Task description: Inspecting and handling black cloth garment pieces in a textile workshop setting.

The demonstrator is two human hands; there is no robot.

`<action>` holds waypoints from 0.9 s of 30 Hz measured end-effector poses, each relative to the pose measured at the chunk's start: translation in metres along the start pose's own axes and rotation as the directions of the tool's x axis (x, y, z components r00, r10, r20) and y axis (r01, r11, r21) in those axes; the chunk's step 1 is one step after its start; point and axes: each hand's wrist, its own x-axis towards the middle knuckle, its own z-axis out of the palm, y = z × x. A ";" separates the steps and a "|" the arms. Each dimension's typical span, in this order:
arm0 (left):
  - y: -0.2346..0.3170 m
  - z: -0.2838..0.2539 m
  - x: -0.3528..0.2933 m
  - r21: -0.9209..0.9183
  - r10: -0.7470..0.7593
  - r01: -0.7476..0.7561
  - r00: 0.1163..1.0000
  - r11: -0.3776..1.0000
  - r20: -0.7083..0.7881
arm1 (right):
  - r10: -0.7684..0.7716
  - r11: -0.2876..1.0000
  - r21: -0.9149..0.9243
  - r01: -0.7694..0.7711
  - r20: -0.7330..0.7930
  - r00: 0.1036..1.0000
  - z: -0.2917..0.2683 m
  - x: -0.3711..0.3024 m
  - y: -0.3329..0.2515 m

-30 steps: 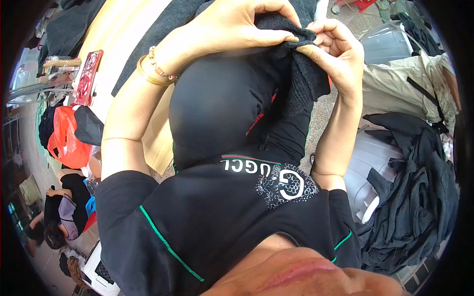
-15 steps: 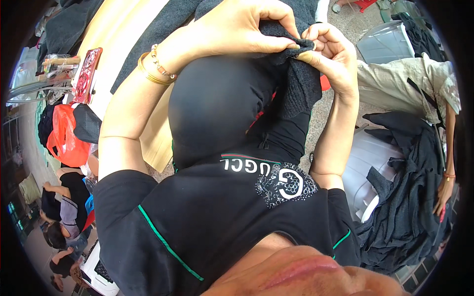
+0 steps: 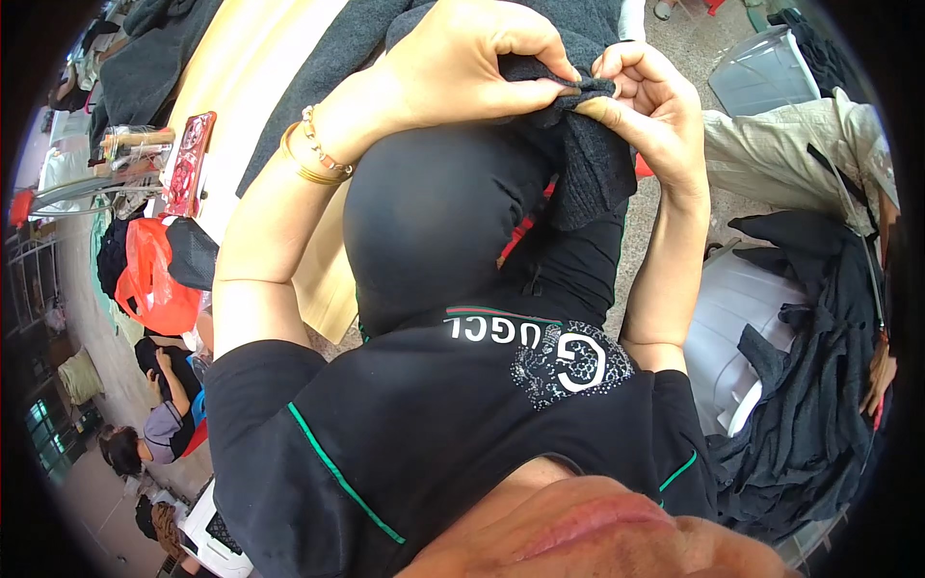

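Since approx. half a sec earlier, the whole view had slid a bit, so most stuff left of the black trouser leg [image 3: 434, 226] sat further right in frame, & a co-worker's arm far right of the leg had mostly gone past the rim, w/ only part of the co-worker's hand [image 3: 879, 380] showing. The wearer's own hands had barely shifted: same spot, same grip, so no regrip seen & the work on the fold looked to be carrying on there. The dark grey knit cloth [image 3: 595, 164] was just beyond the leg & to its right, bunched at the top, w/ a flap hanging down. L hand [image 3: 458, 67], beyond the leg, had thumb & index pinching the folded edge; R hand [image 3: 663, 116], right of the leg, had its thumb under & curled fingers over the same fold, pinching it too, tips v. near the L ones. Exact stitch/edge detail too small to tell. Left of the leg: pale wooden surface [image 3: 255, 63], red packet [image 3: 190, 164], red plastic bag [image 3: 154, 284], & farther off a seated co-worker [image 3: 166, 424]. Right of the leg: grey bin [image 3: 737, 308] w/ dark cloth pile [image 3: 814, 385] over it, plus beige cloth [image 3: 771, 144] farther up.
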 end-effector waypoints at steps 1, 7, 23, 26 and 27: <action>0.001 0.001 0.000 0.020 0.011 -0.011 1.000 1.000 -0.028 | -0.029 0.999 -0.015 0.029 -0.015 0.999 0.003 0.000 -0.001; 0.009 0.001 -0.001 0.216 0.080 -0.087 0.996 0.972 0.039 | -0.079 0.997 -0.017 0.078 -0.054 0.995 0.005 0.000 0.003; 0.009 -0.019 -0.013 0.206 -0.456 0.419 0.869 0.884 0.192 | 0.113 0.993 -0.003 -0.114 -0.135 0.984 0.012 -0.036 -0.011; 0.006 -0.048 -0.036 0.133 -0.534 0.518 0.803 0.845 0.263 | 0.194 0.981 0.025 -0.193 -0.055 0.979 0.006 -0.060 -0.006; 0.004 -0.055 -0.045 0.127 -0.535 0.520 0.803 0.844 0.264 | 0.216 0.976 0.005 -0.216 -0.040 0.976 0.009 -0.065 -0.004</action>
